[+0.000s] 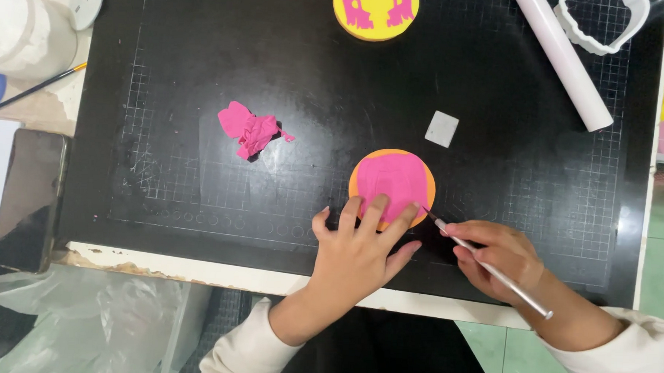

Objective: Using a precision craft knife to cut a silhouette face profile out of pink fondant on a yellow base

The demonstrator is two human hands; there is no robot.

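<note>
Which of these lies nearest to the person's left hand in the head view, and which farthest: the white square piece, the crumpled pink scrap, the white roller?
From the left hand:
1. White square piece, up and to the right on the black mat.
2. Crumpled pink scrap, up and to the left.
3. White roller, far upper right.

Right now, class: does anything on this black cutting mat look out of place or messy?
Yes. A crumpled scrap of pink clay lies loose on the cutting mat, apart from the orange disc where both hands work. It looks like a discarded offcut.
</note>
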